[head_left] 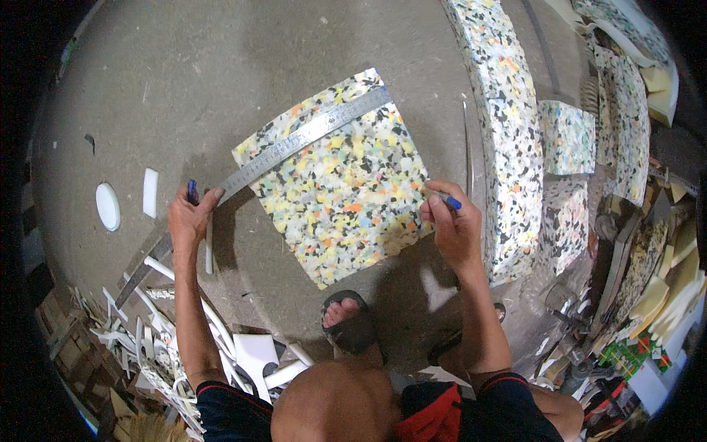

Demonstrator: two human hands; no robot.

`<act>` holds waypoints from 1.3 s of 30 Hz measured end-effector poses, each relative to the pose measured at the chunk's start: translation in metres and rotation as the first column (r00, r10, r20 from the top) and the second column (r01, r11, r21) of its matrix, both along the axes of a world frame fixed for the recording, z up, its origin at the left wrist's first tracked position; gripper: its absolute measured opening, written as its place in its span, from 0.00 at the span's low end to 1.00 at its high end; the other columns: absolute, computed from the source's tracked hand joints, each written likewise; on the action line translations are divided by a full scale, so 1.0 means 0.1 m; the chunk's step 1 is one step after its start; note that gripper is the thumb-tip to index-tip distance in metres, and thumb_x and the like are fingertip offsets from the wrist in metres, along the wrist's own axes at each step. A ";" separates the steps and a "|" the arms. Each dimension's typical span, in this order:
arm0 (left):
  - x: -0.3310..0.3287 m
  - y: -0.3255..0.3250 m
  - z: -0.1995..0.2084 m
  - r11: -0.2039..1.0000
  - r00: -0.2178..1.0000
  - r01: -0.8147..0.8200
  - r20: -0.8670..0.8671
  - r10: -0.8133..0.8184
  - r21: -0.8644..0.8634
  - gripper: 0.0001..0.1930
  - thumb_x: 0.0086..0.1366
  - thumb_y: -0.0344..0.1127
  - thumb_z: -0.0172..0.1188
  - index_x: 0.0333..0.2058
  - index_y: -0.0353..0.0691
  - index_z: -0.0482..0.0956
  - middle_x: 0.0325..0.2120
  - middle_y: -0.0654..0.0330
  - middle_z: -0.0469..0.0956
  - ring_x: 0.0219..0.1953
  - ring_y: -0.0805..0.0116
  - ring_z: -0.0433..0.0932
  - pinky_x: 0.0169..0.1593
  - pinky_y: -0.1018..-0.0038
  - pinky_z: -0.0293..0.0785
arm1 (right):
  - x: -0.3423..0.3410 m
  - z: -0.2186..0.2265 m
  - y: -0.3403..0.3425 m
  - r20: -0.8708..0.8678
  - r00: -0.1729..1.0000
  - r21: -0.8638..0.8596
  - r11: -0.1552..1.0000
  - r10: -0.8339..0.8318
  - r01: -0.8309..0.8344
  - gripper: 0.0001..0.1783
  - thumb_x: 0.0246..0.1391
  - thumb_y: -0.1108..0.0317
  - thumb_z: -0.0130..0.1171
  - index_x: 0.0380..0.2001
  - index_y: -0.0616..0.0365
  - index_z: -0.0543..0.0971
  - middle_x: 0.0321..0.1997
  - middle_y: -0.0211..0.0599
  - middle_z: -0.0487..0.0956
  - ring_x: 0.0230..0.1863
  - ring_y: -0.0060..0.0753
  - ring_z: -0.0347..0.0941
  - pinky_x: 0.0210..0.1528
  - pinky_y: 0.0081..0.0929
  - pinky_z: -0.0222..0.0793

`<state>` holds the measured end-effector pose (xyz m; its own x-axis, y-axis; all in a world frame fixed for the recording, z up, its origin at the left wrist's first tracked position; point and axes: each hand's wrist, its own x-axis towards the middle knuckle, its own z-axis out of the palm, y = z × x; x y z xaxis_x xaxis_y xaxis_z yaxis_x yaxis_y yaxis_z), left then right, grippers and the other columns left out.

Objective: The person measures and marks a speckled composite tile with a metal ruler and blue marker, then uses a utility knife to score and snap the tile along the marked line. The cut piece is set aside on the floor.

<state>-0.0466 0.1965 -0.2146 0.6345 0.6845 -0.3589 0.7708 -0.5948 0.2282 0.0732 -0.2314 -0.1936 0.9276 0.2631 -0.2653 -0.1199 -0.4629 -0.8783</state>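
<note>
On floor, at left: my left hand (188,219), fingers clamped on end of steel ruler (302,138) plus blue pen cap (192,191). Ruler lies diagonally across speckled foam square (346,191). My right hand (451,225), fingers pinching blue pen (446,199) at foam's right edge.

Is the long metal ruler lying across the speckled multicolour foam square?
Yes, the long metal ruler lies diagonally over the top edge of the speckled multicolour foam square, with the left hand at its lower end.
</note>
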 end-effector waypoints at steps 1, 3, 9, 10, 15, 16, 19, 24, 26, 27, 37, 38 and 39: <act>0.01 0.00 0.00 1.000 1.000 0.010 0.018 -0.010 0.005 0.37 0.56 0.58 0.71 0.49 0.26 0.78 0.39 0.42 0.83 0.43 0.55 0.82 0.48 0.62 0.75 | 0.01 -0.01 0.01 -0.001 1.000 0.011 1.000 0.001 -0.001 0.12 0.68 0.72 0.52 0.50 0.64 0.79 0.31 0.31 0.80 0.31 0.18 0.75 0.36 0.19 0.73; 0.05 -0.02 0.02 1.000 1.000 -0.006 -0.018 0.006 -0.016 0.39 0.55 0.59 0.71 0.50 0.26 0.78 0.42 0.40 0.83 0.46 0.52 0.82 0.50 0.61 0.75 | 0.02 -0.02 0.02 -0.003 1.000 0.032 0.999 0.003 -0.003 0.12 0.68 0.71 0.53 0.50 0.64 0.80 0.31 0.30 0.80 0.31 0.18 0.74 0.36 0.19 0.72; 0.02 -0.08 -0.07 1.000 0.996 0.013 0.093 -0.015 0.025 0.33 0.54 0.62 0.72 0.35 0.32 0.76 0.27 0.54 0.74 0.31 0.62 0.71 0.35 0.65 0.69 | 0.15 -0.03 0.07 0.160 0.986 -0.075 0.997 0.040 -0.028 0.11 0.66 0.71 0.56 0.48 0.63 0.81 0.33 0.31 0.81 0.32 0.19 0.73 0.36 0.20 0.70; -0.02 -0.05 -0.13 0.997 0.988 0.031 0.150 -0.040 0.065 0.31 0.54 0.62 0.72 0.28 0.35 0.75 0.18 0.61 0.70 0.23 0.68 0.66 0.27 0.68 0.65 | 0.17 -0.02 0.10 0.114 0.993 -0.061 0.998 0.024 -0.017 0.11 0.64 0.72 0.58 0.48 0.61 0.81 0.33 0.32 0.81 0.32 0.18 0.73 0.36 0.21 0.71; -0.05 0.03 -0.09 0.997 0.997 0.057 0.050 -0.060 0.055 0.32 0.55 0.64 0.70 0.32 0.33 0.81 0.22 0.55 0.78 0.26 0.62 0.77 0.32 0.63 0.73 | 0.32 0.06 0.31 -0.114 0.993 0.170 0.985 -0.008 0.028 0.10 0.59 0.74 0.64 0.45 0.58 0.81 0.34 0.30 0.82 0.32 0.17 0.74 0.36 0.19 0.70; 0.02 0.00 -0.07 0.999 0.999 0.045 0.004 -0.045 0.020 0.32 0.55 0.64 0.70 0.33 0.33 0.82 0.23 0.53 0.79 0.27 0.60 0.78 0.33 0.62 0.74 | 0.37 0.04 0.37 -0.043 0.999 0.229 0.973 -0.016 0.026 0.10 0.58 0.74 0.65 0.43 0.58 0.81 0.32 0.27 0.81 0.32 0.17 0.74 0.35 0.18 0.70; 0.10 0.02 0.02 0.999 0.998 0.029 -0.063 -0.030 -0.016 0.33 0.55 0.64 0.70 0.35 0.33 0.82 0.26 0.51 0.82 0.28 0.59 0.80 0.34 0.61 0.75 | 0.65 0.15 0.65 -0.066 0.990 0.306 0.947 0.127 -0.101 0.10 0.59 0.73 0.64 0.44 0.62 0.82 0.31 0.27 0.81 0.31 0.18 0.75 0.35 0.18 0.71; 0.04 0.05 -0.03 0.997 0.998 0.009 -0.054 -0.013 -0.075 0.33 0.54 0.64 0.72 0.35 0.33 0.82 0.27 0.50 0.83 0.28 0.58 0.81 0.33 0.61 0.76 | 1.06 0.04 1.46 -0.067 0.895 0.323 0.858 0.442 -0.400 0.10 0.59 0.67 0.65 0.41 0.61 0.83 0.30 0.28 0.82 0.30 0.18 0.75 0.34 0.19 0.71; 0.01 0.04 -0.06 0.998 0.998 0.056 0.000 -0.056 -0.022 0.33 0.54 0.65 0.72 0.34 0.34 0.83 0.25 0.51 0.82 0.27 0.59 0.80 0.32 0.61 0.76 | 1.14 0.00 1.74 -0.074 0.841 0.280 0.820 0.536 -0.499 0.10 0.58 0.66 0.65 0.39 0.61 0.84 0.29 0.28 0.81 0.30 0.18 0.75 0.33 0.19 0.71; 0.01 0.04 -0.06 0.998 0.998 0.057 0.008 -0.057 -0.022 0.33 0.54 0.65 0.72 0.34 0.34 0.83 0.25 0.51 0.82 0.26 0.60 0.80 0.32 0.62 0.76 | 1.16 -0.02 1.85 -0.063 0.814 0.230 0.802 0.578 -0.552 0.10 0.57 0.66 0.66 0.38 0.61 0.84 0.28 0.28 0.81 0.29 0.18 0.75 0.32 0.19 0.71; 0.07 0.05 -0.05 0.995 0.999 0.034 -0.024 -0.037 -0.098 0.30 0.54 0.62 0.74 0.32 0.35 0.82 0.20 0.56 0.78 0.23 0.63 0.77 0.28 0.64 0.73 | 1.19 -0.44 2.16 -0.091 0.764 0.309 0.748 0.638 -0.588 0.09 0.54 0.65 0.66 0.32 0.60 0.83 0.22 0.26 0.79 0.23 0.17 0.71 0.24 0.23 0.66; 0.07 0.06 -0.06 0.994 0.999 0.034 -0.016 -0.036 -0.106 0.30 0.54 0.62 0.73 0.32 0.35 0.81 0.19 0.57 0.78 0.22 0.63 0.77 0.27 0.64 0.73 | 1.19 -0.47 2.16 -0.043 0.762 0.307 0.735 0.646 -0.605 0.09 0.54 0.65 0.66 0.32 0.60 0.83 0.21 0.26 0.79 0.22 0.17 0.71 0.24 0.23 0.65; 0.07 0.08 -0.08 0.994 0.999 0.040 -0.028 -0.043 -0.097 0.31 0.53 0.63 0.73 0.31 0.35 0.81 0.19 0.56 0.78 0.23 0.63 0.77 0.27 0.64 0.73 | 1.20 -0.51 2.14 -0.032 0.765 0.306 0.735 0.643 -0.605 0.09 0.54 0.65 0.66 0.32 0.60 0.83 0.21 0.27 0.79 0.21 0.17 0.71 0.23 0.23 0.65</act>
